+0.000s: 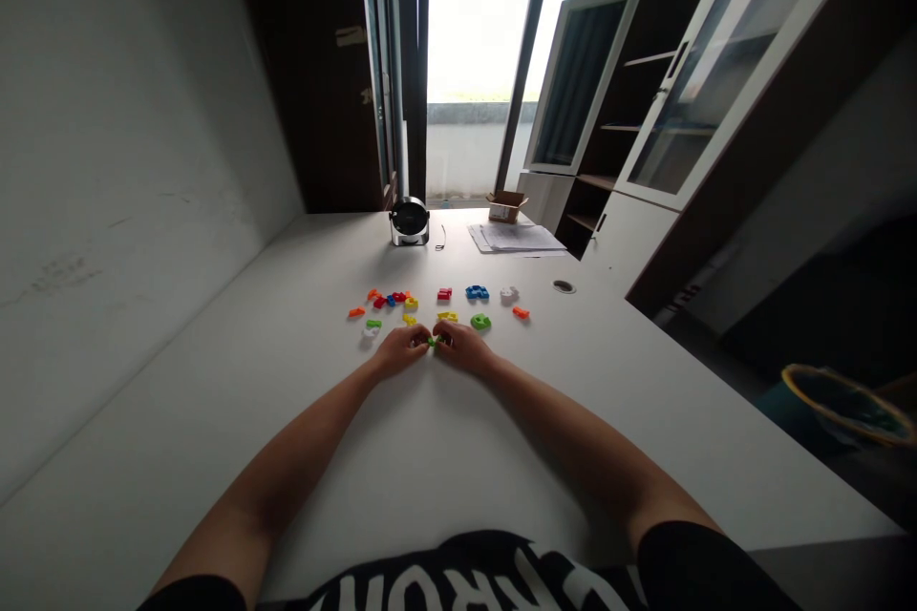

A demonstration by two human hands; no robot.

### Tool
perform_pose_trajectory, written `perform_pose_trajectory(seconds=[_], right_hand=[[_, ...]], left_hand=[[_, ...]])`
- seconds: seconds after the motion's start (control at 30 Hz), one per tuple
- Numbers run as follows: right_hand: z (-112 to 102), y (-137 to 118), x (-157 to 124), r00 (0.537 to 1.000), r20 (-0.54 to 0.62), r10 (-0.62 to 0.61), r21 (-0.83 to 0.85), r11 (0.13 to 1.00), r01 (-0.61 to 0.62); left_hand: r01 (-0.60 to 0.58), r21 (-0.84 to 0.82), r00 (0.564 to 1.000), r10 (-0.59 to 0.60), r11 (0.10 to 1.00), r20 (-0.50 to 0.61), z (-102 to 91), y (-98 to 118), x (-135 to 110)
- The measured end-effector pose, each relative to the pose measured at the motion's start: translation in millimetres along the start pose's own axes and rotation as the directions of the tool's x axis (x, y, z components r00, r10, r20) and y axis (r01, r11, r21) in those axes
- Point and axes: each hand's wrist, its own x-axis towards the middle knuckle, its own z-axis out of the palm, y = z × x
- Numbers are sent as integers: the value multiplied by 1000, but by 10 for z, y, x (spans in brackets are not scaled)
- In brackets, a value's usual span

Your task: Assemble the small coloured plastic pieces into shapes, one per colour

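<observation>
Both my hands meet low over the white table, fingers closed around a small green plastic piece [433,341]. My left hand [401,349] pinches it from the left; my right hand [464,347] grips its other side. The fingers cover most of the piece, so its shape is hidden. Just beyond them lie a yellow piece [448,316], another yellow piece [409,319] and a larger green piece [480,321]. To the left of my left hand are a white piece [371,332] and a green one [373,323].
Farther back sit a red piece [445,293], a blue piece [477,291], a white piece [509,294] and orange pieces [521,312]. A round black device [410,221], papers [512,237] and an open cardboard box [507,206] stand at the table's far end. A wall borders the left.
</observation>
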Motion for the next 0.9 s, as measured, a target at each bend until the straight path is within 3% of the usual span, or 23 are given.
perform_pose_trajectory(seconds=[0.33,0.9], right_hand=[[-21,-38,-9,1000,10,8,-27,1000,-8],[3,-1,-16,1000,2,-9,-12,1000,9]], left_hand=[[31,26,999,-29,999,-39,-15,-11,0],[9,-242,996,-30,970,-85,-1,-85,9]])
